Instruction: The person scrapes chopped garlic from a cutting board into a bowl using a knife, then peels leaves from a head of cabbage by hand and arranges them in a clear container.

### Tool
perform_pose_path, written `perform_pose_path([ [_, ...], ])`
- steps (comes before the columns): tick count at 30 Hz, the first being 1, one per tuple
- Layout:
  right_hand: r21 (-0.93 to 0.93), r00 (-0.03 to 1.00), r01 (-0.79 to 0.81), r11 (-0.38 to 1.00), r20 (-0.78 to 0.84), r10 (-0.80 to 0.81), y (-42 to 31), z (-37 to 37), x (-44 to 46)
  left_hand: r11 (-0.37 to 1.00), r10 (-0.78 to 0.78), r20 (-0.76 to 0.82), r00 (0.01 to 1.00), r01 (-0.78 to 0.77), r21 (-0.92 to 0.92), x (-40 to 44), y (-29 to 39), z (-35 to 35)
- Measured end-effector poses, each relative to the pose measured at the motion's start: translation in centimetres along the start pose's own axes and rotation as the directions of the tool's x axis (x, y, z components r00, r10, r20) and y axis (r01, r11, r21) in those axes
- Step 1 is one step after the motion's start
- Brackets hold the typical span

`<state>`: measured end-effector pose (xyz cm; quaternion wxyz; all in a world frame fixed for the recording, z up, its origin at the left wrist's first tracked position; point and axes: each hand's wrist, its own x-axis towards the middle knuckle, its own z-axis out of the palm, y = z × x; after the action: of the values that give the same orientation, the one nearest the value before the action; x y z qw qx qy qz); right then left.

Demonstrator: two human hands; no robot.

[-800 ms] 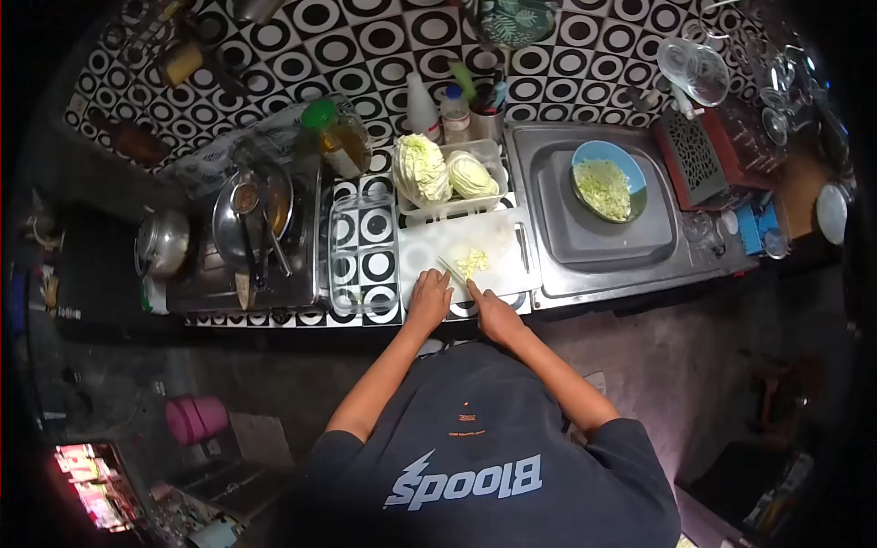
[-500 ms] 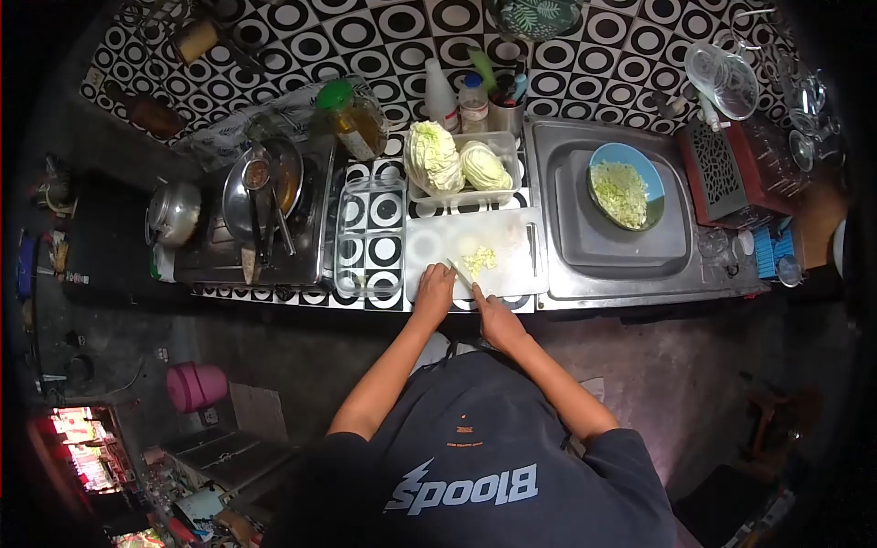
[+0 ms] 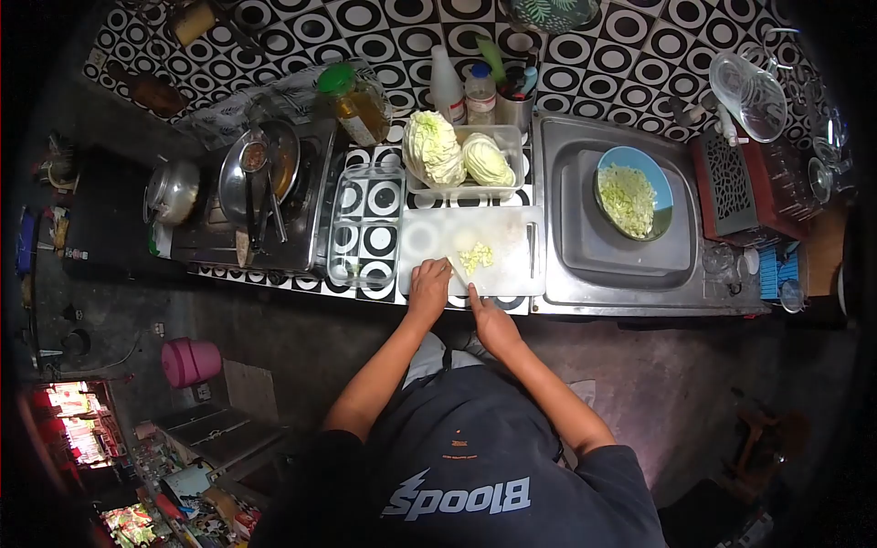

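Observation:
On the white cutting board [image 3: 507, 228] lies a small heap of chopped pale green cabbage [image 3: 476, 257]. My right hand [image 3: 491, 320] is closed around a knife [image 3: 459, 272], whose blade points up and left beside the heap. My left hand [image 3: 429, 288] rests at the board's front left edge, fingers bent together near the blade; whatever they may hold is too small to name. Behind the board, a clear plastic container [image 3: 512, 146] holds two cabbage pieces [image 3: 435, 151]. A blue bowl [image 3: 661, 175] of chopped cabbage stands in the sink to the right.
A clear tray [image 3: 343, 224] lies left of the board. Further left are a stove with a pan [image 3: 231, 196] and a metal pot [image 3: 172, 194]. Behind stand a green-lidded jar [image 3: 358, 114] and bottles [image 3: 447, 87]. A red rack [image 3: 731, 187] is right of the sink [image 3: 630, 294].
The camera view has shifted and turned slightly. Both hands remain at the board's front edge, with the knife still in my right hand beside the chopped cabbage.

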<state>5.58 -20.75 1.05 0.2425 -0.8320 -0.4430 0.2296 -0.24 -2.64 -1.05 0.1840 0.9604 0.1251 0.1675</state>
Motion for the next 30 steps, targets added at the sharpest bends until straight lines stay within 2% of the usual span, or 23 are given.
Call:
perform_pose_path([
  [5,-0.05,0.999,0.009,0.999,0.05,-0.007,-0.3,0.0,0.4,1.0,0.013,-0.029,1.0,-0.013,-0.003,0.1,-0.1,0.3],
  [8,-0.082,0.999,0.03,0.996,0.017,-0.029,0.1,0.6,0.7,1.0,0.02,-0.044,0.999,-0.021,-0.012,0.2,-0.1,0.2],
  [17,-0.111,0.994,-0.001,0.994,0.106,0.013,-0.1,0.8,1.9,0.998,0.033,-0.039,0.999,-0.035,-0.045,0.2,-0.6,0.0],
  [30,-0.121,0.992,-0.112,0.986,0.045,0.119,-1.3,2.3,4.8,0.992,0.056,0.022,0.998,-0.053,-0.117,0.6,-2.0,0.0],
])
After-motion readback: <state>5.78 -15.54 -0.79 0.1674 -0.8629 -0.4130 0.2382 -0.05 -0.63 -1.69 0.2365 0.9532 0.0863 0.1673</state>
